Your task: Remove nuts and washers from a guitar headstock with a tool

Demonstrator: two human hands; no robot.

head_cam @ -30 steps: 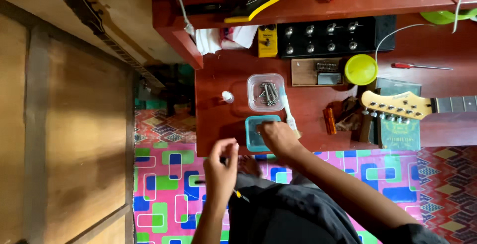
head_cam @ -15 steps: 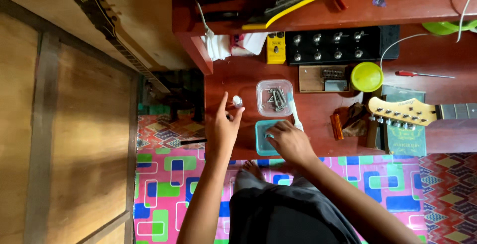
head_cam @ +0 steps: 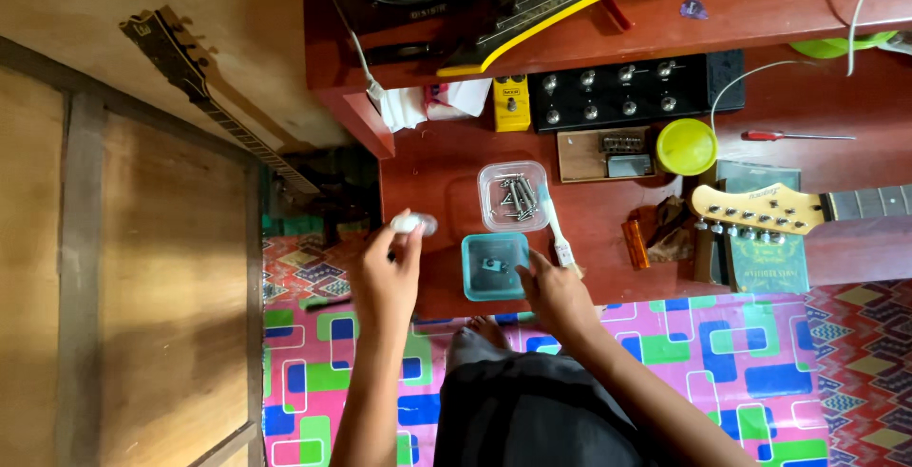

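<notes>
My left hand [head_cam: 388, 279] pinches a small white object [head_cam: 414, 225] at the left edge of the red desk [head_cam: 432, 182]. My right hand [head_cam: 554, 298] rests at the desk's front edge, its fingers touching a small teal tray [head_cam: 494, 266] with a tiny part inside. It is also against the handle of a white toothbrush [head_cam: 556, 229]. Just beyond stands a clear plastic tub [head_cam: 513, 195] holding several metal screws.
A guitar headstock and neck [head_cam: 788, 209] lie at the right of the desk. A black pedal unit [head_cam: 627, 92], a yellow pedal [head_cam: 511, 103], a yellow lid [head_cam: 686, 147] and a red screwdriver [head_cam: 793, 135] sit behind. Another guitar neck [head_cam: 214, 96] leans left.
My left hand rose from my lap to the desk's left edge, took the small white object and has drawn it slightly toward me. My right hand stayed by the teal tray.
</notes>
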